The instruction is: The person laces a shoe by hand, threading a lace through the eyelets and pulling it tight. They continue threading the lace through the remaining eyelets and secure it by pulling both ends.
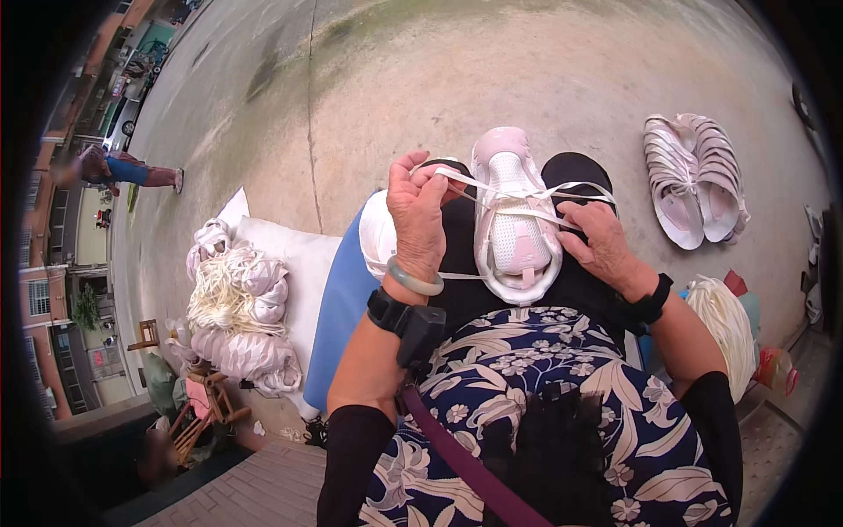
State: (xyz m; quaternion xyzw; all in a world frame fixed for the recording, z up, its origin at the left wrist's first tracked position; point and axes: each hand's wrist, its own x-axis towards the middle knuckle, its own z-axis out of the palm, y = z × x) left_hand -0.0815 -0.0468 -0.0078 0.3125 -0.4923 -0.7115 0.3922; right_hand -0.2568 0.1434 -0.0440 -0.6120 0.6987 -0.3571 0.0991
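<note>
A pink and white shoe upper (pixel 511 162) lies across my lap between my knees, its heel opening towards me. White shoelaces (pixel 525 211) cross over its front. My left hand (pixel 417 215) pinches one lace between thumb and fingers, left of the upper, and draws it taut. On the other side my right hand (pixel 601 239) is closed on another stretch of lace, close to the upper's edge; its fingertips are partly hidden. One lace loop spreads over my right knee. Another white piece (pixel 378 233) rests by my left forearm, partly covered.
Stacked pink-white uppers (pixel 246 356) and a bundle of cream laces (pixel 224 290) lie on a white sheet (pixel 294 263) at left. More nested uppers (pixel 695 180) sit on the concrete at right, above a hank of white laces (pixel 720 329). A person (pixel 123 169) stands far left.
</note>
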